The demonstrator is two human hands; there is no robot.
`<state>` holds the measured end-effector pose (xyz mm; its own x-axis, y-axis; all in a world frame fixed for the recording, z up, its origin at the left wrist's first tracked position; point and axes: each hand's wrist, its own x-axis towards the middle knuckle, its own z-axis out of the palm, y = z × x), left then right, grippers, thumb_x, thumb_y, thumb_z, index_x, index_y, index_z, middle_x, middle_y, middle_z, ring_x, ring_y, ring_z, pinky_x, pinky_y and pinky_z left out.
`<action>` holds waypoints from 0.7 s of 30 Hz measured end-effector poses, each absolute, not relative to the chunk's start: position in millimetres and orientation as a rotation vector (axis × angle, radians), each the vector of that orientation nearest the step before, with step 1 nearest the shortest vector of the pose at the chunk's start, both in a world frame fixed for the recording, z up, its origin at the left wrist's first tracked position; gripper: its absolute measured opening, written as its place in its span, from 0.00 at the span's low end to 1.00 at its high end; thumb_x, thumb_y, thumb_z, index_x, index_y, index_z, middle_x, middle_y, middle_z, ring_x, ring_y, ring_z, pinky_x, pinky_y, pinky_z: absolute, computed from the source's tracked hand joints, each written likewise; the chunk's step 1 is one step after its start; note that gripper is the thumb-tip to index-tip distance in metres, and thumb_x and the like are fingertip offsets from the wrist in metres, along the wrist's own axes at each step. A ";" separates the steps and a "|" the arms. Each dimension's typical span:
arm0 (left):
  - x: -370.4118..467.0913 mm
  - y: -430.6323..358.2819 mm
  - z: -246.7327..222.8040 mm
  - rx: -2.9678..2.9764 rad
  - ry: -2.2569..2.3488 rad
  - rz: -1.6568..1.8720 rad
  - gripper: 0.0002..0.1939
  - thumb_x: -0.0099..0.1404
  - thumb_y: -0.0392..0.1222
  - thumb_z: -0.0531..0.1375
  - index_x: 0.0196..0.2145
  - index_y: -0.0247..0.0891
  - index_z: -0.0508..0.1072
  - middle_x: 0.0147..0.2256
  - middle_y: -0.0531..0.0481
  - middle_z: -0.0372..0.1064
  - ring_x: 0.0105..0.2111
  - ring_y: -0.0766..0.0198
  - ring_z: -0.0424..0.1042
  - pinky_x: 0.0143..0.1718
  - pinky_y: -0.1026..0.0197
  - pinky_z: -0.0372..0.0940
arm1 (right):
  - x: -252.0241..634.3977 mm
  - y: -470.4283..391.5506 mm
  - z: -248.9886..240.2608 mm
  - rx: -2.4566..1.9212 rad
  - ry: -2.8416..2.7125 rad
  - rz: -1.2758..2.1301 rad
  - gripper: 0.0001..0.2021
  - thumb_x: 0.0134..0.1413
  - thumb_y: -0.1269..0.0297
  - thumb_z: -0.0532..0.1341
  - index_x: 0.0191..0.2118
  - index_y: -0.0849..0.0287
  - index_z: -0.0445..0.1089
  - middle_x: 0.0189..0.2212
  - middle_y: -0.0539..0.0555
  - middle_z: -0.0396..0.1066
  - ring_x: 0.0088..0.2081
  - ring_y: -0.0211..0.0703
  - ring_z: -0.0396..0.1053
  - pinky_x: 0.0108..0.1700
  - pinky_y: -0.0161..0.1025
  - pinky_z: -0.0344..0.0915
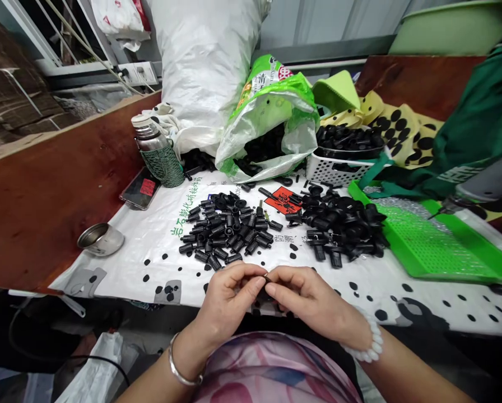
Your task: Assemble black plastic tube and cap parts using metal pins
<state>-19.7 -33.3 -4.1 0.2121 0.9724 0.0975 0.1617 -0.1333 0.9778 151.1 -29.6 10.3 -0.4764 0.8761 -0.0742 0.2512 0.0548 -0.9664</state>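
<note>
My left hand [234,299] and my right hand [314,302] meet at the front edge of the table, thumbs and forefingers pinched together. Between the fingertips is a small dark part [266,279], mostly covered, so its kind cannot be made out. Just beyond my left hand lies a pile of short black plastic cylinders [229,226]. Past my right hand is a heap of larger black plastic pieces [339,224], some with wide round ends. Small black discs are scattered over the white sheet [137,285] around both hands.
At right, a green tray [436,252] holds small silvery bits, with a power driver [482,184] over it. Behind stand a white basket [339,170] of black parts and an open green-white bag [272,112]. Leftward are a thermos [161,157], a phone [140,189] and a metal cup [101,239].
</note>
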 end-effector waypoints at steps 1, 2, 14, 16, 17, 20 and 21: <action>-19.6 -32.9 -5.7 1.451 1.137 1.073 0.09 0.61 0.42 0.59 0.36 0.36 0.76 0.31 0.48 0.70 0.28 0.65 0.69 0.29 0.65 0.64 | 148.9 -29.3 8.1 -1.122 -1.705 1.485 0.11 0.55 0.60 0.57 0.31 0.62 0.70 0.22 0.48 0.64 0.24 0.32 0.60 0.25 0.30 0.59; -19.5 -32.6 -7.5 1.399 1.150 1.088 0.09 0.61 0.43 0.59 0.35 0.36 0.75 0.30 0.48 0.70 0.27 0.67 0.68 0.28 0.66 0.64 | 146.7 -29.1 5.5 -1.113 -1.638 1.505 0.10 0.54 0.59 0.58 0.32 0.62 0.70 0.23 0.48 0.64 0.24 0.32 0.60 0.25 0.30 0.60; -20.9 -23.5 -7.1 0.949 1.058 1.121 0.14 0.53 0.46 0.66 0.32 0.33 0.70 0.27 0.52 0.70 0.22 0.70 0.69 0.25 0.67 0.68 | 152.8 8.4 22.3 -1.179 -2.007 1.143 0.10 0.56 0.61 0.58 0.38 0.60 0.72 0.27 0.50 0.72 0.27 0.35 0.68 0.28 0.31 0.65; -23.1 -22.0 -7.9 0.866 1.041 1.141 0.15 0.52 0.46 0.67 0.31 0.33 0.70 0.26 0.52 0.71 0.21 0.70 0.70 0.25 0.68 0.68 | 154.4 37.6 33.5 -1.405 -2.251 0.631 0.08 0.58 0.63 0.56 0.39 0.58 0.72 0.34 0.50 0.74 0.34 0.36 0.71 0.36 0.32 0.67; -24.5 -21.8 -8.4 0.822 1.028 1.151 0.16 0.51 0.46 0.67 0.32 0.33 0.70 0.26 0.52 0.71 0.22 0.70 0.70 0.26 0.67 0.69 | 154.2 54.9 37.1 -1.483 -2.266 0.514 0.08 0.58 0.65 0.57 0.39 0.58 0.72 0.37 0.52 0.74 0.38 0.39 0.71 0.41 0.35 0.67; -29.3 -22.9 -7.6 0.701 1.013 1.163 0.17 0.50 0.47 0.68 0.32 0.34 0.69 0.25 0.53 0.72 0.22 0.68 0.73 0.27 0.66 0.70 | 149.0 106.2 36.1 -1.696 -2.290 0.342 0.08 0.57 0.66 0.57 0.38 0.62 0.73 0.39 0.59 0.73 0.44 0.48 0.69 0.48 0.47 0.64; -30.9 -23.4 -6.3 0.669 1.022 1.164 0.18 0.50 0.47 0.68 0.33 0.34 0.68 0.25 0.52 0.72 0.23 0.66 0.74 0.26 0.66 0.70 | 146.1 120.0 32.2 -1.754 -2.319 0.320 0.08 0.57 0.66 0.58 0.37 0.63 0.72 0.39 0.59 0.72 0.44 0.48 0.69 0.48 0.48 0.64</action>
